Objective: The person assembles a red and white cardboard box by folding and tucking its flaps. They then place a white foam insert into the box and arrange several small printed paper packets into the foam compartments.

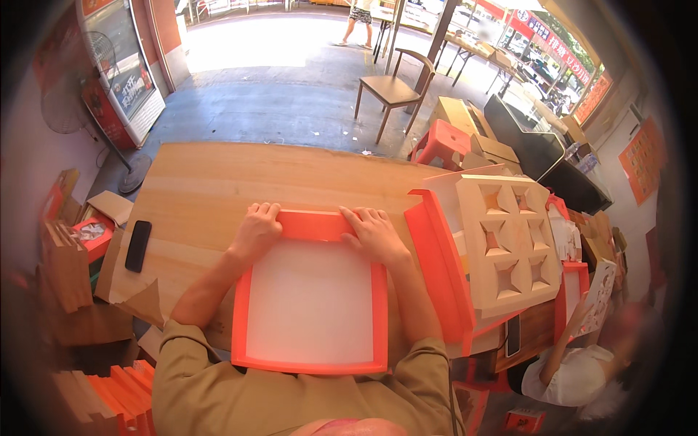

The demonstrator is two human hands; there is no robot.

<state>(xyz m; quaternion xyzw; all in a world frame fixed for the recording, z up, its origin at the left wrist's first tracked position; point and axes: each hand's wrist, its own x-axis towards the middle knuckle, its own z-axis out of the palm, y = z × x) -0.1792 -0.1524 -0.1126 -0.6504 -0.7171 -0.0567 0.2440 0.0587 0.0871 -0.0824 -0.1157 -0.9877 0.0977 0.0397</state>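
Note:
A shallow red cardboard box with a white inner bottom lies in front of me, its near edge close to my body. My left hand grips the left end of its far red wall, with fingers curled over the top edge. At the right end of that same wall, my right hand has its thumb on the inner side and its fingers bent over the outside. Beside my right forearm, a tan cardboard insert with several square openings rests on red box pieces.
A black phone lies at the table's left. Folded cardboard and orange-red pieces are stacked on the left. Beyond the wooden table stand a chair and a red stool. Another person handles a printed sheet at lower right.

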